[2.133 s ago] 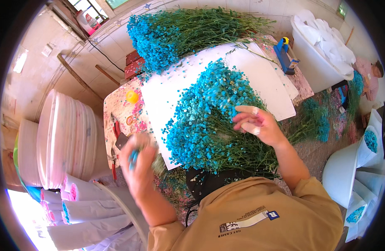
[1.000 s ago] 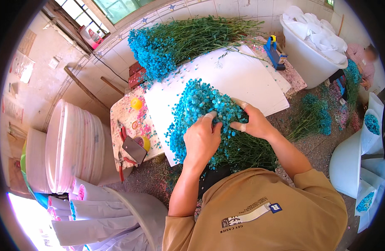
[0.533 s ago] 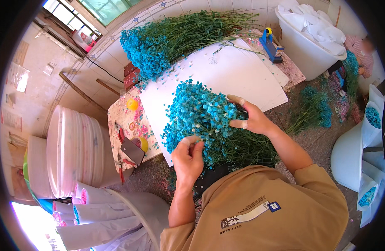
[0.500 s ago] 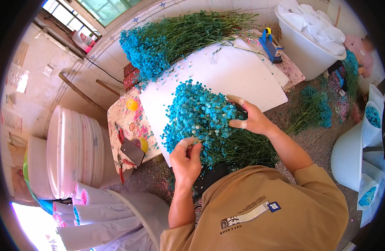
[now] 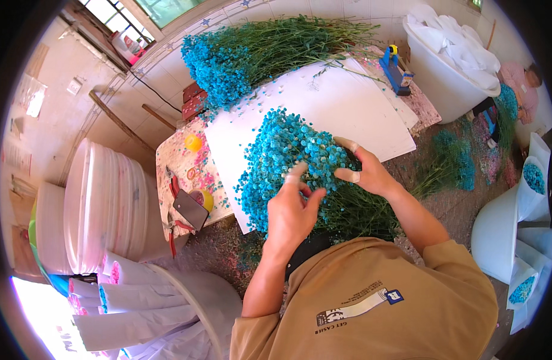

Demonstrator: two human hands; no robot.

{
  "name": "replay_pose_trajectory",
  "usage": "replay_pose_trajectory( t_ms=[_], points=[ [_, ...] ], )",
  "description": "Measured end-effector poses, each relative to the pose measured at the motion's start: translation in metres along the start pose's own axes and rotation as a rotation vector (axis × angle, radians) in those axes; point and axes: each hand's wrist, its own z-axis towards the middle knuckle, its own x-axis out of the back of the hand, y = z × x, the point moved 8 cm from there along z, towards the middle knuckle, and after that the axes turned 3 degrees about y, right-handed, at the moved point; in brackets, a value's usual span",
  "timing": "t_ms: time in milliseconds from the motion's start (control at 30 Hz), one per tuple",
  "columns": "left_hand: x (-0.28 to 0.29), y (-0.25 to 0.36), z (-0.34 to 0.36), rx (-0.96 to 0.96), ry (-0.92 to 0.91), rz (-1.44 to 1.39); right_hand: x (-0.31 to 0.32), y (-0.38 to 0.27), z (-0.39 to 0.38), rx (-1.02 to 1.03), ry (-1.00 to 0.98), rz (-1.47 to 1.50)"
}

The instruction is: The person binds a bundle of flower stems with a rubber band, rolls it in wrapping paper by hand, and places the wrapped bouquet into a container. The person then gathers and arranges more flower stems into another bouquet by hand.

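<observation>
A full bunch of small blue dried flowers (image 5: 288, 147) lies tilted in front of me, its heads over white sheets (image 5: 360, 114) and its green stems (image 5: 372, 210) running to the lower right. My right hand (image 5: 372, 171) grips it from the right, just behind the heads, with tape on thumb and finger. Over the near side of the blooms is my left hand (image 5: 292, 213), taped forefinger reaching in and thumb apart; I see nothing held there. Behind the sheets rests another blue bunch (image 5: 219, 72) with long green stems.
Red-handled pliers (image 5: 174, 183), a dark flat blade (image 5: 190, 210) and yellow tape rolls (image 5: 193, 143) lie on the petal-strewn board at left. A blue tape dispenser (image 5: 396, 72) stands far right. Tubs (image 5: 492, 240) of wrapped flowers flank me; another person (image 5: 519, 90) is at far right.
My left hand has moved up and right over the blooms, its pinched fingers now spread. My right hand keeps its grip on the bunch. The whole view has shifted slightly.
</observation>
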Motion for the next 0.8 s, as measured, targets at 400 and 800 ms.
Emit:
replay_pose_trajectory(
  t_ms=[400, 800],
  points=[
    [0.036, -0.041, -0.016, -0.042, 0.117, -0.306, 0.010, 0.004, -0.003, 0.012, 0.071, -0.085],
    [0.003, -0.080, -0.028, 0.171, 0.165, -0.645, -0.008, -0.021, 0.002, 0.203, 0.069, -0.405]
  ],
)
